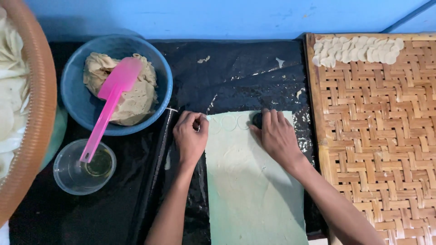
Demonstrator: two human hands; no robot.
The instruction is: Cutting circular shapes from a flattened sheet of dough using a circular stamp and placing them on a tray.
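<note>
A pale rolled sheet of dough [252, 181] lies on black plastic sheeting [236, 77]. Near its far edge are round cut marks [229, 122]. My right hand [278, 136] presses a small dark round cutter [257, 120] into the sheet's far edge. My left hand [190, 136] rests curled at the sheet's far left corner, fingertips on the dough edge; whether it pinches anything I cannot tell.
A blue bowl [79, 104] holds a lump of dough [136, 97] and a pink spatula [109, 102]. A clear cup of oil [84, 168] stands below it. A woven bamboo tray [377, 136] at right carries several cut dough discs [359, 50]. A round basket rim [34, 118] is at left.
</note>
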